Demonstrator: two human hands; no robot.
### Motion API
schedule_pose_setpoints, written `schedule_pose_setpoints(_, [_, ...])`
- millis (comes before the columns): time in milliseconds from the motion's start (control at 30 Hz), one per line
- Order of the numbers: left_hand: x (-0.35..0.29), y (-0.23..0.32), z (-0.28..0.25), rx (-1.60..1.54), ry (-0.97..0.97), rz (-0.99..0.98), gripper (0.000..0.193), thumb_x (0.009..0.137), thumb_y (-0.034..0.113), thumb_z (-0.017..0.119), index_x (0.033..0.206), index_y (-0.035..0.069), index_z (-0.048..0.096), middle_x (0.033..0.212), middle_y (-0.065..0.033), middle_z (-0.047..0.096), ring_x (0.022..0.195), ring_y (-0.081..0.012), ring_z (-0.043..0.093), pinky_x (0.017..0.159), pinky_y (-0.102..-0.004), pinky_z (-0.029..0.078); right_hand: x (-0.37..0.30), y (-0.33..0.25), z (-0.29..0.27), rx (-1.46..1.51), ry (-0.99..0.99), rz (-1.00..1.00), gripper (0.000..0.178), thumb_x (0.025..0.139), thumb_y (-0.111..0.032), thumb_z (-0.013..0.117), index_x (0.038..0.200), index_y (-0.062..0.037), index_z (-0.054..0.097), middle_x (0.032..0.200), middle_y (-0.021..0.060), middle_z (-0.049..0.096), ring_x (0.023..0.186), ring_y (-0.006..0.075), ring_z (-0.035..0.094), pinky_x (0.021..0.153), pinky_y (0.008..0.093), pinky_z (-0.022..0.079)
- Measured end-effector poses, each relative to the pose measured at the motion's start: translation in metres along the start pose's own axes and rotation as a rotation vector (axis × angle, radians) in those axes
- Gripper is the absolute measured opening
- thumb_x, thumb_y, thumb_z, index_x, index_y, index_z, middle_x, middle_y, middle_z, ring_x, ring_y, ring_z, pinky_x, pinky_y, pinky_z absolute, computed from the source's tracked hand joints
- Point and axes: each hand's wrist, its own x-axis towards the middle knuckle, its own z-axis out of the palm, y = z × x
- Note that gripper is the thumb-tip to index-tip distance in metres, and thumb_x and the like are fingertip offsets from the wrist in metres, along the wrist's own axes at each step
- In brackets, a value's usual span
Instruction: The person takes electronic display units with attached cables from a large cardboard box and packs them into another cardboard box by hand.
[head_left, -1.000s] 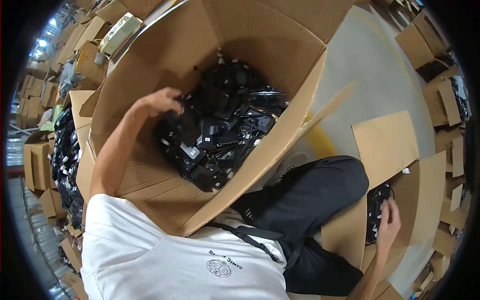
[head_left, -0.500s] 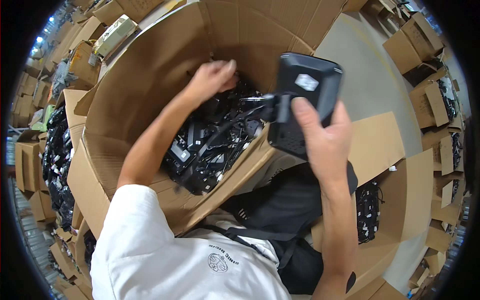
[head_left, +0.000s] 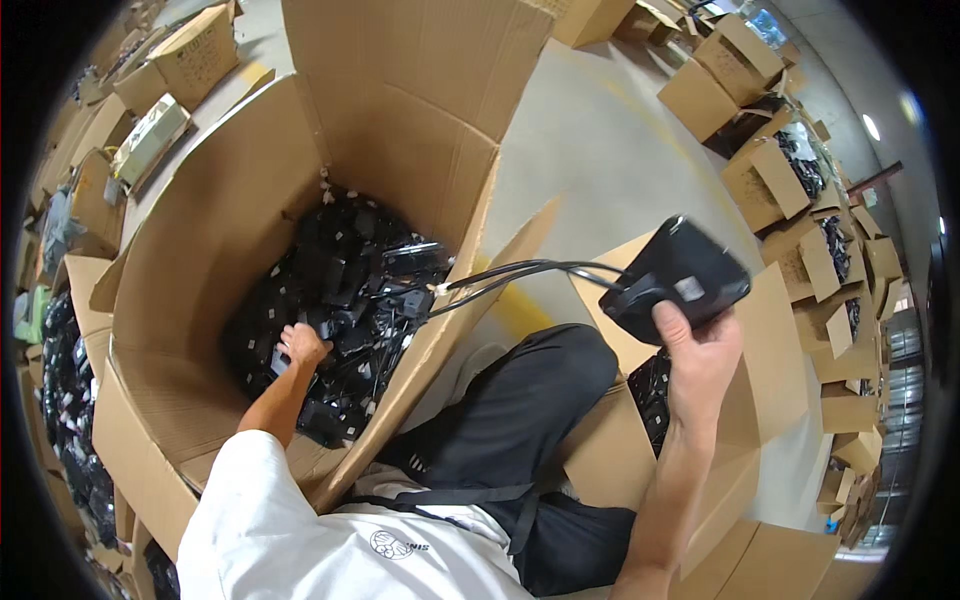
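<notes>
My right hand [head_left: 703,362] grips a flat black plastic device [head_left: 715,265] by its lower edge, thumb on top. It has rounded corners and a small white label; its exact kind is unclear. Black cables [head_left: 530,268] run left from it to the rim of the large cardboard box [head_left: 215,215], with a white plug near that rim. Inside the box lies a heap of black devices and cables [head_left: 345,270]. My left hand [head_left: 303,345] is down on the heap's near left part, fingers slightly bent and apart, beside a grey piece; I see nothing held in it.
A smaller open carton [head_left: 745,400] with black devices stands beside my right forearm. My bent knee [head_left: 570,365] lies between the two boxes. More filled cartons [head_left: 785,180] line the right, and a pile of black parts [head_left: 75,420] is at the left.
My left hand has gone down onto the heap. My right hand has swung the device rightward, away from the big box, drawing its cables out across the rim. The view has shifted.
</notes>
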Motion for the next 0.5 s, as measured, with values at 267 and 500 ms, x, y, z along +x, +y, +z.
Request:
schedule_pose_setpoints(267, [0.034,-0.009,0.0,-0.485,-0.024,0.324,0.046,0.067,0.005,0.08,0.107,-0.003,0.059,0.1,-0.0234,0.069,0.098,-0.0396,0.069,0.086,-0.044,0.055,-0.022,-0.035,-0.04,-0.876,-0.193,-0.676,0.037,0.064,-0.003,0.08,0.098,-0.0052,0.067,0.124,0.0144,0.062,0.123,0.037,0.055,0.109,0.0529,0.039])
schedule_pose_setpoints(500, [-0.064,0.064,-0.299,-0.544,-0.456,1.126,0.04,0.07,0.002,0.075,0.109,-0.007,0.07,0.084,-0.002,0.069,0.073,-0.0105,0.063,0.066,-0.0284,0.054,-0.044,-0.033,-0.096,-0.618,-0.298,-0.317,0.037,0.064,0.008,0.075,0.098,-0.0045,0.068,0.143,0.0207,0.049,0.13,0.041,0.051,0.105,0.0437,0.045])
